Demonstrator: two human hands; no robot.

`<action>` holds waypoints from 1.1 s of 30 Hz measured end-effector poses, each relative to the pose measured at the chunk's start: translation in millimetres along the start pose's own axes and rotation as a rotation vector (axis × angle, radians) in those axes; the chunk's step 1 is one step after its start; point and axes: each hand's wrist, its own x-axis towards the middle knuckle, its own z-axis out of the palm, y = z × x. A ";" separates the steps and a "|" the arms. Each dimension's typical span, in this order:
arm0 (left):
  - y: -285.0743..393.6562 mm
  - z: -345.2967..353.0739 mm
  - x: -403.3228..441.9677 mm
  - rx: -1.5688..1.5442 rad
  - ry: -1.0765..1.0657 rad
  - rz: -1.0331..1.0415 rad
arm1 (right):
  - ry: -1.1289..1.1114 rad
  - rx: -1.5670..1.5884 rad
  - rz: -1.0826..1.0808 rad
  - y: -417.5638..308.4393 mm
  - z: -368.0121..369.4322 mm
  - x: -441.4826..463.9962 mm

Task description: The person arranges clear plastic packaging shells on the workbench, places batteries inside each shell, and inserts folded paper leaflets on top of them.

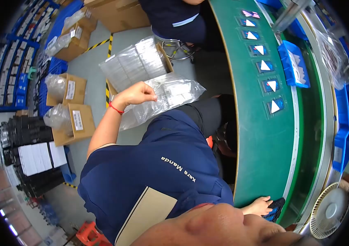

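My left hand point(136, 94), with a red cord at the wrist, is raised in front of a clear plastic bag point(174, 92). Its fingers are pinched together; what they hold, if anything, is too small to make out. Far from it, my right hand point(259, 206) rests at the near end of the green table point(265, 164). Its fingers lie on the edge of a black tray-like object with blue in it point(275, 210), partly hidden by my face. Along the table runs a row of several clear-edged dark blue packets with white triangles, the nearest packet point(274, 106) by the middle.
A carton of clear flat packs point(135, 61) stands on the floor. A co-worker point(174, 20) sits on a stool at the far end. Beyond the packets is a blue bin point(293, 65) with white pieces. A fan point(330, 210) stands at lower right; cartons point(74, 121) line the left.
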 end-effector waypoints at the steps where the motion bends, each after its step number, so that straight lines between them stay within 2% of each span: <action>1: -8.6 3.1 -0.8 0.031 -0.041 0.029 | -0.028 0.002 0.026 1.7 6.3 8.6; 3: -33.6 25.3 16.8 0.057 -0.117 0.020 | -0.043 -0.029 0.043 0.1 8.2 16.1; 5: -54.2 55.2 37.4 0.180 0.023 0.274 | 0.157 -0.136 -0.020 -16.4 -9.0 10.9; 6: -49.2 62.6 42.2 0.181 0.014 0.281 | 0.197 -0.056 -0.079 -25.5 -14.3 6.1; 8: -40.9 69.9 50.6 0.871 0.103 -0.061 | 0.256 0.157 -0.236 -46.1 -15.7 -7.2; 9: -40.6 68.8 52.8 0.875 0.094 -0.051 | 0.229 0.252 -0.302 -63.6 -33.7 -21.5; 11: -41.6 65.4 55.6 0.936 0.321 -0.026 | 0.360 0.428 -0.529 -94.2 -47.7 -49.4; 12: -44.7 62.4 59.7 0.941 0.315 -0.022 | 0.423 0.539 -0.640 -111.4 -51.7 -63.5; 14: -51.8 56.1 70.6 0.973 0.446 -0.036 | 0.404 0.686 -0.809 -142.4 -66.0 -94.9; 15: -49.9 53.3 71.5 0.977 0.444 -0.032 | 0.360 0.743 -0.883 -155.2 -68.5 -107.6; 17: -44.8 49.8 71.4 1.127 0.307 -0.108 | 0.311 0.760 -0.955 -173.0 -82.9 -131.4; 18: -47.5 47.9 71.8 1.126 0.307 -0.107 | 0.259 0.785 -0.981 -178.7 -88.6 -138.4; 20: -52.0 41.3 71.7 1.389 0.266 -0.117 | 0.177 0.810 -1.022 -186.1 -91.4 -143.0; 21: -50.9 35.7 72.3 1.385 0.268 -0.120 | 0.179 0.810 -1.026 -186.8 -91.8 -142.4; 23: -47.4 20.2 73.4 1.123 0.121 -0.185 | 0.151 0.823 -1.033 -188.2 -92.1 -141.2; 24: -60.5 17.3 72.2 1.065 0.223 -0.041 | 0.180 0.826 -1.040 -187.9 -90.7 -141.5; 25: -64.9 10.7 73.6 1.065 0.222 -0.051 | 0.173 0.828 -1.047 -187.8 -89.5 -141.7; 27: -55.7 -9.7 68.1 1.040 -0.153 -0.070 | 0.184 0.866 -1.037 -188.2 -89.6 -145.2; 28: -47.3 -17.0 63.2 1.045 -0.255 -0.065 | 0.223 0.906 -1.052 -190.3 -92.6 -149.1; 29: -38.8 -24.6 51.6 1.042 -0.255 -0.082 | 0.211 0.911 -1.063 -194.4 -96.8 -155.0; 31: -28.9 -38.0 29.9 0.648 -0.256 0.072 | 0.100 1.188 -1.232 -206.1 -108.1 -170.9; 32: -32.9 -42.5 19.9 0.613 -0.175 0.163 | 0.061 1.226 -1.303 -212.3 -119.8 -186.3; 33: -35.8 -47.2 8.1 0.611 -0.169 0.153 | -0.075 1.299 -1.397 -218.8 -128.6 -201.2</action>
